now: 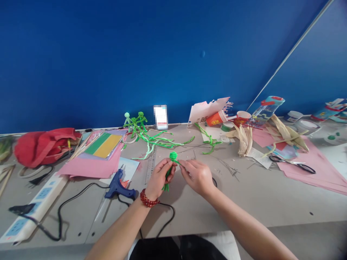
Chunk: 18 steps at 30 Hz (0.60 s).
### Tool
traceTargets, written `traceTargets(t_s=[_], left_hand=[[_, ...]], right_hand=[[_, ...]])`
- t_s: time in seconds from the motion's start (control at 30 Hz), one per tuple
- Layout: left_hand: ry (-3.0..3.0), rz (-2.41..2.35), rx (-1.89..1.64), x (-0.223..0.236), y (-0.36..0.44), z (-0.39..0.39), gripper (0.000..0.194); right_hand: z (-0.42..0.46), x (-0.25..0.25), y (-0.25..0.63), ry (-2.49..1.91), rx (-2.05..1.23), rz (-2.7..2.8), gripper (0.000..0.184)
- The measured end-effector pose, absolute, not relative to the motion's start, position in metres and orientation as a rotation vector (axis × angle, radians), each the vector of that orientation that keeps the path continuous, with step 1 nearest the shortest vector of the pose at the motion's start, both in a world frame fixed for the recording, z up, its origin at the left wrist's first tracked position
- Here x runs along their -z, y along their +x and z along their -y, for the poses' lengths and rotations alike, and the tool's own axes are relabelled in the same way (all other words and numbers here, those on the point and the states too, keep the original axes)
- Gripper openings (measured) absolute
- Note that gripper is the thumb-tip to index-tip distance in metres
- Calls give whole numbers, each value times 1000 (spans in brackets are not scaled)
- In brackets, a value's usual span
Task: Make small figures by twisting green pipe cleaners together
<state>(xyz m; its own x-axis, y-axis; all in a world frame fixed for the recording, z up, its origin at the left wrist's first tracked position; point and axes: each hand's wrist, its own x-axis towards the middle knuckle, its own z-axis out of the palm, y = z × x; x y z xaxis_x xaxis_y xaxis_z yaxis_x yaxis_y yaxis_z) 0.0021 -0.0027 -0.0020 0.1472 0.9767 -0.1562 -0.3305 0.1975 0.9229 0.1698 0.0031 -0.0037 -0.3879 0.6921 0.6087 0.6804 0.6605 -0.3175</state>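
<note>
A small green pipe-cleaner figure (173,156) with a round coiled head is between my hands, above the middle of the table. My left hand (162,175) is closed around its body, and green ends stick out below the fingers. At the neck, the fingertips of my right hand (197,175) pinch a short green strand that reaches out from the figure. Beyond my hands, loose green pipe cleaners (159,141) lie in a tangle. Several finished-looking green figures (137,121) stand against the blue wall.
On the left are a blue glue gun (119,186) with its black cord, a power strip (40,202), pink paper (89,164) and a red bag (46,146). A ruler (151,164) and phone (161,117) are ahead. To the right are paper cups (217,118), dried husks (242,141) and scissors (294,164).
</note>
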Motion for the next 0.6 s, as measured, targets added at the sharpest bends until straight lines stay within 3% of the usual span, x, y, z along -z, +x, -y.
traceTargets(t_s=[0.4,0.6], left_hand=[[1383,-1253,-1103,9,-1,1,37],[1782,-1284,-976,8,-3,2,31]], right_hand=[[-1,-22,171,-945,348,2414,25],[-20,-53,175,-723,246,2729,11]])
